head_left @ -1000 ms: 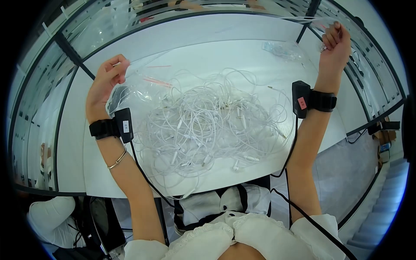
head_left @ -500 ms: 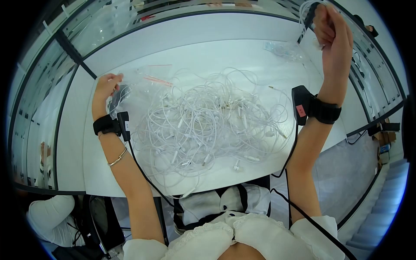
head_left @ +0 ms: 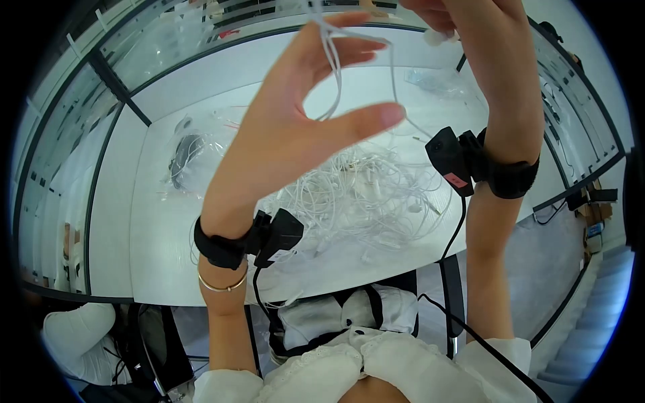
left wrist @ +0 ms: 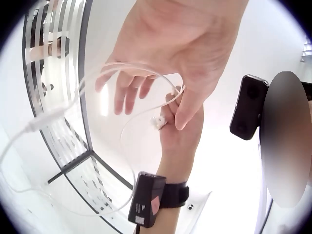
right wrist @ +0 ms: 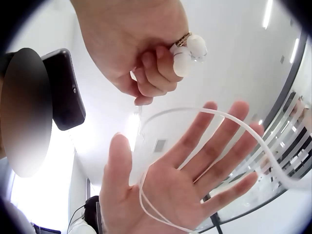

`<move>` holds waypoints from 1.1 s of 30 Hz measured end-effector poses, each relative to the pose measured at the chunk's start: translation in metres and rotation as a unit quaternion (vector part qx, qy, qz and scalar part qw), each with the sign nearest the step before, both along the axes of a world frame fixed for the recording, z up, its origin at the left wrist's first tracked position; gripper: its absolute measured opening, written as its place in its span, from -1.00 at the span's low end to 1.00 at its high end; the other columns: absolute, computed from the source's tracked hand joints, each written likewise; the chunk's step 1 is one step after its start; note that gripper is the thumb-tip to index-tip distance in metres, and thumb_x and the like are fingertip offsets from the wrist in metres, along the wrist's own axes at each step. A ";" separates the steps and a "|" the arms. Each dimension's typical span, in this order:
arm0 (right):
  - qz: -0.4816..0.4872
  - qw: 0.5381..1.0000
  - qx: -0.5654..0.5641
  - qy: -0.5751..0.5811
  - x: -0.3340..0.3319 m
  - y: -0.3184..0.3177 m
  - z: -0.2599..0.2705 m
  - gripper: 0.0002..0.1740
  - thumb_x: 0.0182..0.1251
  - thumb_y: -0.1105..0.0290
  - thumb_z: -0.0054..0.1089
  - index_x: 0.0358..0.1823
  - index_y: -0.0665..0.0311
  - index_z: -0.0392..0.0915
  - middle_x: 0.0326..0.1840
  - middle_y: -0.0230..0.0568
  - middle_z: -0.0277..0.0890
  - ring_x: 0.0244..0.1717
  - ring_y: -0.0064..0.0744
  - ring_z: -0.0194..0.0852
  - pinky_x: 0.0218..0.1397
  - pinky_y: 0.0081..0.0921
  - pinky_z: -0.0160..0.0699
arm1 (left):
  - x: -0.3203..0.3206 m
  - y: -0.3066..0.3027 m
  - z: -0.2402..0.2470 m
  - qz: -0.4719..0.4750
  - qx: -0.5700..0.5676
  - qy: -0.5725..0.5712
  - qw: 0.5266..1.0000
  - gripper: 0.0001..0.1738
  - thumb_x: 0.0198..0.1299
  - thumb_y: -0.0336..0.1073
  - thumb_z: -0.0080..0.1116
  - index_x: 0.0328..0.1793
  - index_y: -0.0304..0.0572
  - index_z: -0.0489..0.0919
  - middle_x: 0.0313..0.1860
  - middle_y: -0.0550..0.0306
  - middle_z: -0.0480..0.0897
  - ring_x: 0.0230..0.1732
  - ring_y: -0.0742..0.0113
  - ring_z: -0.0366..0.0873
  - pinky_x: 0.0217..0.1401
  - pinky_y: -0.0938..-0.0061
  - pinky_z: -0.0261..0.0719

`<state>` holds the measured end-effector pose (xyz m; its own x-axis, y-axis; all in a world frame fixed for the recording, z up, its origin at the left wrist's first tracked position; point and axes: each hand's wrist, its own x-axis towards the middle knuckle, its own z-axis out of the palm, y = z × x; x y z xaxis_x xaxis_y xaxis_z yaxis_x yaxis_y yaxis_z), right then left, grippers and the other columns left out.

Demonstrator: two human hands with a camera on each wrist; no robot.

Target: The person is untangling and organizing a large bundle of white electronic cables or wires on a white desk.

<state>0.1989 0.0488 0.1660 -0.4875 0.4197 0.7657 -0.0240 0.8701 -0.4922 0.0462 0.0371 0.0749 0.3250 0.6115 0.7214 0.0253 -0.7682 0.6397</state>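
In the head view my left hand is raised over the table, fingers spread and thumb apart, with loops of thin white cable passing by its fingers. My right hand, partly cut off at the top edge, grips a white earphone set. Its white earbuds stick out from the curled fist in the right wrist view, along with a small gold-coloured part. That view also shows the left palm facing up at the cable. Under both hands lies a tangled heap of white earphone cables.
A clear plastic bag with something dark in it lies at the left of the white table. Another clear bag lies at the back right. Low partitions with striped glass enclose the table.
My left hand has left the clear bag at the left and come up toward the middle, beside the cable. The right hand, holding the earphones, has moved inward from the far right.
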 end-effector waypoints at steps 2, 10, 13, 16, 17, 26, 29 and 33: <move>0.002 1.000 0.023 -0.019 0.000 -0.002 0.003 -0.64 0.46 0.29 -0.07 -0.48 0.35 0.47 -0.65 -0.56 0.13 -0.59 -0.77 -0.09 -0.56 -0.69 -0.09 | 0.006 -0.005 0.001 -0.048 -0.060 -0.025 0.997 -0.51 0.19 -0.22 0.19 0.21 -0.28 0.47 0.12 -0.04 0.57 0.20 0.23 0.47 0.30 0.39 0.31; -0.043 0.992 -0.070 0.093 0.050 0.021 0.020 -0.67 0.47 0.24 -0.10 -0.48 0.22 0.40 -0.69 -0.67 0.00 -0.69 -0.82 -0.18 -0.64 -0.71 -0.22 | -0.025 -0.006 0.012 -0.119 -0.259 -0.095 0.954 -0.56 0.42 -0.05 -0.13 -0.53 0.02 0.15 -0.65 0.42 0.12 -0.64 0.63 0.03 -0.51 0.65 0.10; -0.079 0.984 -0.081 0.140 0.068 0.032 0.016 -0.69 0.46 0.24 -0.08 -0.47 0.20 0.38 -0.69 -0.69 -0.03 -0.70 -0.82 -0.22 -0.65 -0.70 -0.27 | -0.044 0.003 0.012 -0.097 -0.249 -0.134 0.954 -0.57 0.46 -0.07 -0.19 -0.51 0.02 0.13 -0.62 0.43 0.02 -0.62 0.61 -0.09 -0.56 0.62 -0.07; -0.111 0.978 -0.080 0.159 0.081 0.044 0.010 -0.69 0.46 0.22 -0.07 -0.46 0.20 0.40 -0.68 -0.69 -0.03 -0.70 -0.84 -0.22 -0.66 -0.72 -0.29 | -0.057 0.009 0.014 -0.126 -0.258 -0.166 0.943 -0.59 0.49 -0.14 -0.25 -0.49 -0.01 0.13 -0.60 0.41 0.07 -0.60 0.61 -0.05 -0.55 0.63 -0.04; -0.132 0.974 -0.090 0.164 0.083 0.045 0.009 -0.68 0.46 0.22 -0.07 -0.46 0.20 0.40 -0.68 -0.70 -0.03 -0.70 -0.85 -0.22 -0.66 -0.72 -0.28 | -0.060 0.009 0.017 -0.133 -0.253 -0.165 0.944 -0.61 0.51 -0.19 -0.29 -0.47 -0.05 0.14 -0.58 0.40 0.11 -0.58 0.60 -0.01 -0.52 0.65 0.02; -0.117 0.985 -0.060 0.115 0.076 0.024 -0.005 -0.66 0.49 0.22 -0.11 -0.44 0.23 0.43 -0.69 -0.69 -0.01 -0.70 -0.84 -0.22 -0.66 -0.73 -0.27 | -0.069 0.014 0.014 -0.070 -0.300 -0.196 0.931 -0.69 0.46 -0.18 -0.20 -0.39 -0.09 0.30 -0.58 0.42 0.15 -0.62 0.65 0.02 -0.54 0.70 0.01; -0.111 0.991 -0.074 0.001 0.086 0.026 -0.016 -0.69 0.47 0.23 -0.07 -0.37 0.27 0.49 -0.67 -0.62 0.12 -0.67 -0.81 -0.05 -0.62 -0.73 -0.08 | -0.081 0.022 0.008 -0.089 -0.282 -0.296 0.908 -0.73 0.43 -0.24 -0.17 -0.39 -0.08 0.28 -0.57 0.41 0.09 -0.64 0.61 -0.08 -0.57 0.65 -0.07; -0.132 0.987 0.055 -0.075 0.070 0.021 -0.043 -0.62 0.45 0.11 -0.08 -0.40 0.25 0.47 -0.52 -0.56 0.29 -0.52 -0.78 0.06 -0.53 -0.69 -0.02 | -0.099 0.022 0.010 -0.097 -0.261 -0.397 0.875 -0.72 0.41 -0.30 -0.17 -0.44 -0.11 0.22 -0.56 0.35 0.06 -0.60 0.55 -0.09 -0.56 0.57 -0.11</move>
<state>0.2690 0.0698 0.1231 -0.4836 0.4658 0.7411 0.2766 0.8846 -0.3755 -0.0533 0.0594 0.0852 -0.0173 0.9141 0.4051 -0.6842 -0.3063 0.6618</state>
